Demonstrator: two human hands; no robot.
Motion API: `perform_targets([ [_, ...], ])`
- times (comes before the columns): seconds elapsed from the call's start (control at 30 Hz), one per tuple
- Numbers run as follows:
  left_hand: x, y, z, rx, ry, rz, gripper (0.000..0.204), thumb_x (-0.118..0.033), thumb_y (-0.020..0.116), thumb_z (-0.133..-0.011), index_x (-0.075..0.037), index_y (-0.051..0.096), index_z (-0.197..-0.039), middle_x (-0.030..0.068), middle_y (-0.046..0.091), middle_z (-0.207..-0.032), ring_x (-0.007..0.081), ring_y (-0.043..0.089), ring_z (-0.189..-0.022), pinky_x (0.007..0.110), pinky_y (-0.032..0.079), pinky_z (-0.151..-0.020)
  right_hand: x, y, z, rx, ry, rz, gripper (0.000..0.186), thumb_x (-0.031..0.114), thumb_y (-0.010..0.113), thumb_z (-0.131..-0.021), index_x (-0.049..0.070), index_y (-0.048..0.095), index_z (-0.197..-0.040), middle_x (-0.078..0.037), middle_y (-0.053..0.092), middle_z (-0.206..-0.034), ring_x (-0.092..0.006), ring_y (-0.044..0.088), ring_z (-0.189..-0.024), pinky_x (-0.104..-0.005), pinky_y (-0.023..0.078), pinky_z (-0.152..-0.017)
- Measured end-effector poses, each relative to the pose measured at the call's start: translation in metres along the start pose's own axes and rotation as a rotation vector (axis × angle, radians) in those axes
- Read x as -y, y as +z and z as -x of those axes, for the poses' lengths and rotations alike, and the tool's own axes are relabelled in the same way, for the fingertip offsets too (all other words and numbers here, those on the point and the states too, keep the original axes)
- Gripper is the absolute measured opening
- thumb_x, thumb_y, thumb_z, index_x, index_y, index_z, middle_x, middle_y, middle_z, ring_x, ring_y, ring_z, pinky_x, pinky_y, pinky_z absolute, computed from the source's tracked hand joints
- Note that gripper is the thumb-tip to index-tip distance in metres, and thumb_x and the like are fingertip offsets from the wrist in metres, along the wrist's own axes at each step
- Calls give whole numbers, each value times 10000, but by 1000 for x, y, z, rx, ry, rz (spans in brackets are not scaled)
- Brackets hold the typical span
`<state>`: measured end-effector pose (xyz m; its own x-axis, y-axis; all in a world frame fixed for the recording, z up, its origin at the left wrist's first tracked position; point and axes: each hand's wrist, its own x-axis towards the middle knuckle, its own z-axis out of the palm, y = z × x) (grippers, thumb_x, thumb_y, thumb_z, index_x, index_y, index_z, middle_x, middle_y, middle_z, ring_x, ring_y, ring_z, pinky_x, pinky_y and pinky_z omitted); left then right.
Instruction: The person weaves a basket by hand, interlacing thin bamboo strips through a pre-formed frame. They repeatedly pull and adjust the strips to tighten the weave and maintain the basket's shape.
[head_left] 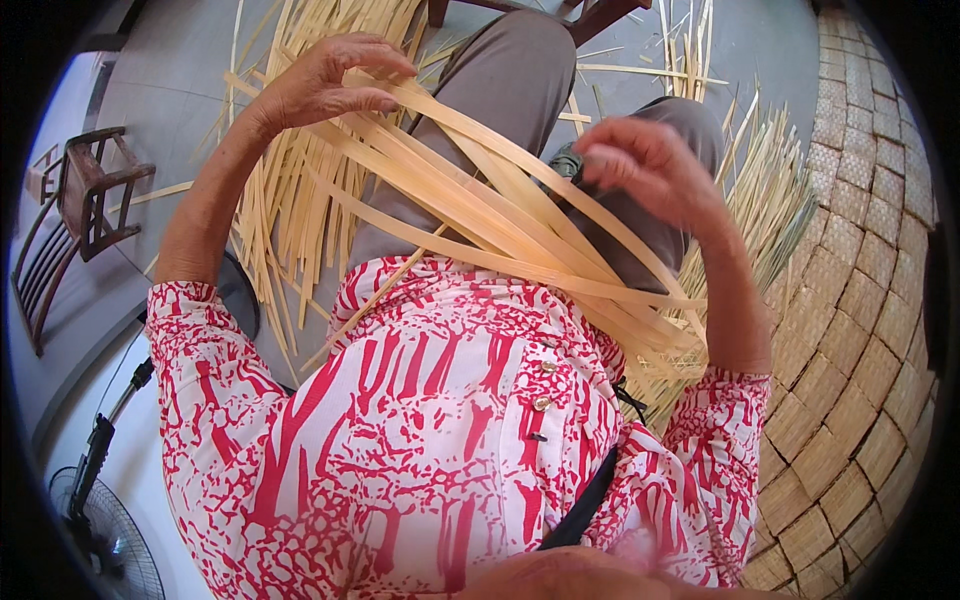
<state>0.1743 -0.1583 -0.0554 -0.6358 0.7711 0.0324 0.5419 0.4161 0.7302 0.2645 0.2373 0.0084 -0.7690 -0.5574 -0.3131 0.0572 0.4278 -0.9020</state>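
A bundle of long, flat, pale bamboo-like strips [440,185] lies slantwise across my lap, over grey-brown trousers. Some single strips bow up from it in loose arcs. My left hand [335,82] is at the bundle's far left end, thumb and fingers curved and apart. A strip passes right beside its fingertips; no firm hold on it shows. Over my right knee, my right hand [645,168] is raised with bent fingers. Motion smears it, so whether it pinches anything is unclear. The strips' near right ends [665,345] lie beside my right forearm.
Many loose strips [290,215] spread on the floor left of my legs. A sheaf of thin greenish strips [765,190] lies to the right. Beyond it are stacked woven squares [850,300]. A wooden chair [100,190] and a fan [105,530] stand at the left.
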Motion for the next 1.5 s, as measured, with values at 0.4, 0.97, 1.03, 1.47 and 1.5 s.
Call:
perform_targets([
  [0.4, -20, -15, -10, -95, 176, -194, 218, -154, 711, -943, -81, 724, -1148, 62, 680, -962, 214, 645, -903, 344, 526, -809, 20, 6, 21, 59, 257, -229, 183, 192, 604, -1027, 31, 618, -1113, 37, 571, -731, -7, 500, -657, -175, 406, -556],
  [0.97, -3, 3, -6, -34, 143, -130, 256, -118, 723, -917, -83, 706, -1170, 63, 678, -1056, 242, 625, -994, 366, 508, -891, 7, 37, 38, 16, 170, -53, 218, 186, 637, -1000, -17, 615, -924, -15, 461, -703, -95, 415, -651, -289, 384, -582],
  [1.03, -10, 0, -8, 3, 75, -13, 219, -113, 722, -916, -70, 710, -1130, 61, 684, -1019, 241, 632, -983, 367, 510, -881, 6, 37, 40, 24, 147, -19, 235, 184, 569, -1034, -19, 575, -917, 6, 417, -698, -72, 378, -680, -277, 364, -577],
  [1.47, -29, 1, -18, -279, 191, -173, 215, -75, 733, -909, -50, 686, -1117, 62, 683, -980, 200, 672, -875, 321, 542, -789, 33, 12, 46, -356, 36, 333, 94, 116, 502, -1042, 39, 486, -990, -102, 543, -649, -224, 548, -570, -331, 478, -587],
  [1.5, -30, 3, -17, -300, 220, -202, 217, -74, 728, -918, -41, 679, -1127, 56, 678, -998, 186, 664, -879, 310, 537, -781, 31, 12, 48, -352, 50, 356, 86, 115, 502, -1040, 42, 487, -998, -107, 552, -653, -235, 563, -574, -336, 481, -589],
])
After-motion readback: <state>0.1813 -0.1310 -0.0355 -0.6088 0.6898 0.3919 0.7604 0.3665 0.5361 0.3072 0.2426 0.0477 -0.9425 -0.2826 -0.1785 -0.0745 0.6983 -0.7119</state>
